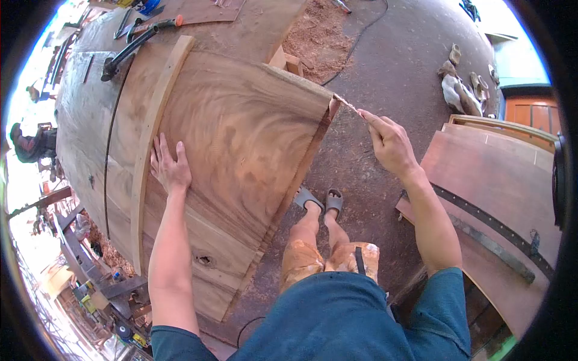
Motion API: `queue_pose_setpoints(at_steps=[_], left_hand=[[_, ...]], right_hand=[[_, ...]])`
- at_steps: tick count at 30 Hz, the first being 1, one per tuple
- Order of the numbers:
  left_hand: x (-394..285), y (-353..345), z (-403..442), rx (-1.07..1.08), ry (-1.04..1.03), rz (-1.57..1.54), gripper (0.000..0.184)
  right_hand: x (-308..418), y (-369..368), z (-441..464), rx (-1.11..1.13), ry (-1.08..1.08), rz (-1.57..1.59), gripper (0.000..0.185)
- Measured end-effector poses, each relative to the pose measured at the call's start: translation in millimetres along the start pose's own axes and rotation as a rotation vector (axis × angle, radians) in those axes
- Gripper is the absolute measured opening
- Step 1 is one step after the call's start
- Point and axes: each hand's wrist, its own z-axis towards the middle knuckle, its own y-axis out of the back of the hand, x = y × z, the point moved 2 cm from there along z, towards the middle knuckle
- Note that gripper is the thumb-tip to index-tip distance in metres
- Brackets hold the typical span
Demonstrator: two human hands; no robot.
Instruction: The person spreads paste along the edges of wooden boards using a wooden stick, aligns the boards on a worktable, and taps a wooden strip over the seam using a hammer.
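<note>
Brown, swirling wood grain fills most of what I see from my remote post: a wide panel [241, 150], my landmark, lying at the person's front and left. Across it lies a pale batten [159, 114]. On the panel, just beside that batten, the left hand [173, 173] rests flat, fingers a little spread and gripping nothing. Just off the panel's far right corner, the right hand [391, 144] pinches a thin pale strip [348, 104] that reaches to that corner; I cannot tell whether it is still attached there.

I'd judge this edge work as part done: the strip stands out at the corner, while the rest of that side, running back toward the person, looks rough and reddish. Sawdust [325, 39] lies on the floor past the panel's far edge, and reddish boards [475, 162] stand well to its right.
</note>
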Motion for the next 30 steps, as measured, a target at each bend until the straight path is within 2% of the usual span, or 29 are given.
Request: queue_pose_setpoints(at_steps=[8,11,14,17,18,24,30], left_hand=[[-1,-2,-1,-0.003,-0.015,0.038,0.067],[-1,1,-1,-0.007,-0.013,0.025,0.067],[-5,2,0,-0.006,-0.002,-0.006,0.068],[-5,3,-2,0.004,0.005,-0.006,0.069],[-5,3,-2,0.006,0.003,-0.006,0.069],[-3,2,-2,-0.008,-0.020,0.028,0.068],[-3,2,-1,-0.009,-0.031,0.039,0.067]], right_hand=[[4,-1,-6,0.136,0.124,0.001,0.047],[2,-1,-16,0.251,0.193,-0.067,0.049],[3,10,-11,0.131,0.103,0.090,0.047],[-6,8,-1,0.036,0.039,0.000,0.045],[-9,3,1,0.008,0.077,-0.007,0.043],[-6,-5,3,0.027,-0.018,-0.022,0.044],[-6,7,10,0.098,0.131,-0.095,0.046]])
